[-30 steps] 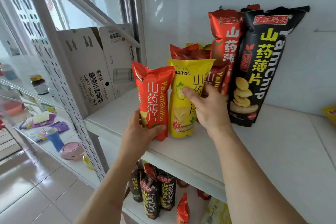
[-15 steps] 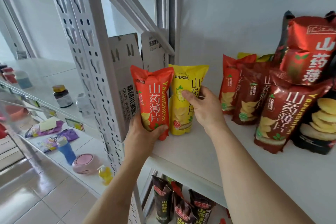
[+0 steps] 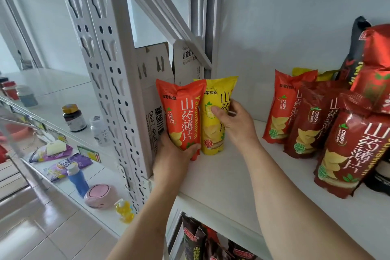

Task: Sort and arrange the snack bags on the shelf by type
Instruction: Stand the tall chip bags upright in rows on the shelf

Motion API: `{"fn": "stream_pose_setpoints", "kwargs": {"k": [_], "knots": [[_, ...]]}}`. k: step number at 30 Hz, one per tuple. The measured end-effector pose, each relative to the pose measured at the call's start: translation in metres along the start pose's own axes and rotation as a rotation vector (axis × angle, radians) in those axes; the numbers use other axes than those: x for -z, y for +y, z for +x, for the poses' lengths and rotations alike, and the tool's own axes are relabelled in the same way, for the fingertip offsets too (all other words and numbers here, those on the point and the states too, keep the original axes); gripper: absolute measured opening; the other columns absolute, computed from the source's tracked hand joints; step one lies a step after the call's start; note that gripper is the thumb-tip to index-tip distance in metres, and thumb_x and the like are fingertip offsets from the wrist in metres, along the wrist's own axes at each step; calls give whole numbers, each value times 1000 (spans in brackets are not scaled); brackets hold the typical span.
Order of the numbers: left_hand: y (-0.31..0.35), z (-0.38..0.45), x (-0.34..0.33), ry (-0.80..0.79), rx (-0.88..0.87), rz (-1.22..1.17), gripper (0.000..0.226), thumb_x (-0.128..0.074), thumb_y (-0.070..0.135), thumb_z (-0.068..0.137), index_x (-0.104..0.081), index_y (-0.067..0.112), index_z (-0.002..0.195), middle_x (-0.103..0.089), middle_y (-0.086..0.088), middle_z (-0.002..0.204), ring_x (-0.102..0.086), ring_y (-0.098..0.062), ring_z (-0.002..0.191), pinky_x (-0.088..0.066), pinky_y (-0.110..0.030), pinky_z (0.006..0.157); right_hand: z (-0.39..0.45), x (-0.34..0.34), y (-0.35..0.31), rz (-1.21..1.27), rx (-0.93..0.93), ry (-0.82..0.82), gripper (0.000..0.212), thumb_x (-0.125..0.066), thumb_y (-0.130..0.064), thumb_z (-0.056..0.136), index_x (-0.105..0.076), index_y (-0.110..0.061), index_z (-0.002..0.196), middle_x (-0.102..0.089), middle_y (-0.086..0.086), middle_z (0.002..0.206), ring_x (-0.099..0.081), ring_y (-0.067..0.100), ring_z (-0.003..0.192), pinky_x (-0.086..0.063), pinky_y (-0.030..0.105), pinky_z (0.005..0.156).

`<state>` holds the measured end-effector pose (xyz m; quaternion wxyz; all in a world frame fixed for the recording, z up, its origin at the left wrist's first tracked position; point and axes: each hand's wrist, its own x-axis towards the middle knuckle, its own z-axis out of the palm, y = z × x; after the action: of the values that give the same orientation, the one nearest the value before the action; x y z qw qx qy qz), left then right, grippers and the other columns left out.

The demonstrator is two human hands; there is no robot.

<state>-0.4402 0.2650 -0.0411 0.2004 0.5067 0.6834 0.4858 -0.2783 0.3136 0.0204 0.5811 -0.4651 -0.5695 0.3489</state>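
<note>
My left hand [image 3: 173, 152] grips the bottom of an orange snack bag [image 3: 181, 116], held upright at the left end of the white shelf [image 3: 221, 179]. Right beside it stands a yellow snack bag [image 3: 213, 133], and my right hand [image 3: 234, 120] holds its middle with thumb in front. Farther right, another orange bag [image 3: 282, 107] and dark red bags [image 3: 308, 124] lean together, with a larger dark red bag [image 3: 354, 150] in front. Bright red [image 3: 377, 65] and black [image 3: 354, 53] bags lie stacked behind, partly cut off by the frame edge.
A white perforated upright post [image 3: 111, 69] and a cardboard box [image 3: 154, 91] stand just left of the held bags. More snack bags [image 3: 198, 243] fill the shelf below. A neighbouring shelf at left holds bottles [image 3: 72, 118], purple packets [image 3: 69, 162] and a pink case [image 3: 101, 196].
Both hands carried the orange and yellow bags leftward along the shelf, away from the dark red and black bags, to the left end beside the box. A gap has opened between the groups.
</note>
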Motion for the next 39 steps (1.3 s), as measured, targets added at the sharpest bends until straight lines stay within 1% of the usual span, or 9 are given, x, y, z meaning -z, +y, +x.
{"fn": "stream_pose_setpoints", "kwargs": {"k": [4,9,13,17,22,26,30,33,39], "knots": [[-1,4,-4,9,-33,-23,91,-88,52,65,-40,24,137,-59,-1,131,-62,-28,117,-54,-48,92,4,-1,2,-11,8,-5,35,-80,-49,73,-63,-40,102,-70,-17,104,-66,9,106,-52,43,98],[-3,-3,-7,33,-118,-22,113,-90,47,65,-25,21,154,-46,-6,147,-51,-30,132,-48,-52,103,-4,4,7,-88,-64,0,96,-77,-64,66,-42,-23,145,-54,4,141,-56,16,124,-46,40,105],[-4,-24,-16,230,-317,178,109,-83,47,75,-24,4,156,-31,-20,158,-29,-40,144,-26,-51,118,-17,23,5,-200,-42,22,82,-73,-49,82,-37,-17,149,-43,8,150,-48,18,132,-40,29,104],[5,-39,-34,387,-677,275,73,-66,45,87,-44,3,142,-44,-21,149,-29,-37,141,-20,-45,119,-41,62,-3,-319,12,120,64,-69,-44,88,-48,-15,141,-54,5,141,-56,15,122,-44,29,102],[39,-46,-74,167,-970,206,47,-62,34,93,-62,-1,123,-59,-21,131,-51,-40,126,-41,-45,107,-80,107,-16,-419,101,289,47,-68,-42,89,-59,-20,130,-64,-5,122,-63,8,107,-53,35,96],[86,-62,-103,-232,-699,70,57,-60,44,96,-53,8,139,-51,-10,144,-44,-26,135,-39,-35,110,-113,140,-28,-570,358,630,42,-68,-36,90,-60,-14,126,-59,-3,116,-58,9,105,-49,19,89],[123,-68,-138,-469,-422,-175,62,-61,49,96,-43,20,147,-50,2,145,-48,-13,132,-38,-23,99,-121,169,-18,-679,453,896,68,-73,-39,85,-49,0,134,-45,21,138,-41,25,131,-35,19,110],[136,-69,-159,-567,-306,-354,61,-61,51,95,-44,23,146,-55,9,137,-53,-4,118,-45,-24,94,-119,180,-7,-649,286,896,89,-76,-47,78,-34,-8,146,-33,15,150,-31,26,141,-38,42,112],[150,-66,-185,-484,-260,-482,68,-61,65,87,-51,25,141,-64,4,133,-62,-13,119,-53,-41,102,-113,187,14,-556,51,820,109,-80,-57,67,-19,-25,151,-34,3,147,-39,18,135,-46,39,101]]}}
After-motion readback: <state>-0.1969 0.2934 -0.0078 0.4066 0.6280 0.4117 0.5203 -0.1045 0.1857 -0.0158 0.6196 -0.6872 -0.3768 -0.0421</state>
